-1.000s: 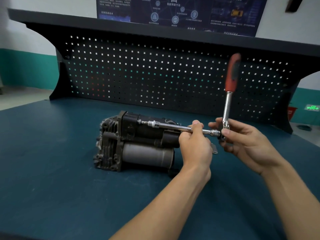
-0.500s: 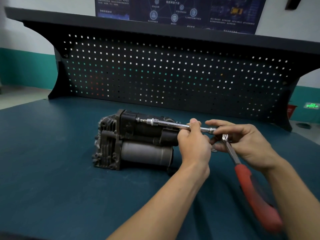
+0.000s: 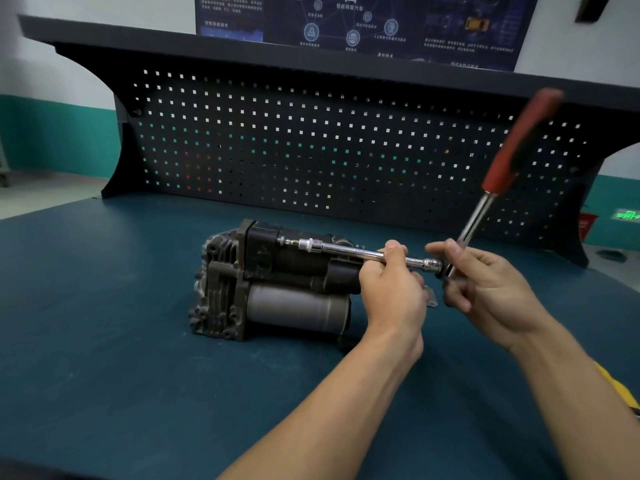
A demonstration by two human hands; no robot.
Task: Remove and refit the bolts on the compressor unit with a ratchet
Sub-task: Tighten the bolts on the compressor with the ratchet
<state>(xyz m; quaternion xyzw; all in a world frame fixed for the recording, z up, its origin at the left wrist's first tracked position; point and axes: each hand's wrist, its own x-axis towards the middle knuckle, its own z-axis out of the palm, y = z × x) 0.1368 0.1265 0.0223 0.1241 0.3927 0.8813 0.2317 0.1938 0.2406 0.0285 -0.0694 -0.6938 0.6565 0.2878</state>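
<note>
Left grip point(image 3: 393, 296) curled round extension bar point(image 3: 346, 250), right grip point(image 3: 485, 289) pinching ratchet point(image 3: 498, 174) head, compressor point(image 3: 277, 292) just left.

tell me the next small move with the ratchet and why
Probably swing the ratchet down to turn the bolt: its red handle stands raised, the right hand pinches its head, the left hand grips the extension bar, and the socket sits on that bolt in the compressor.
</note>
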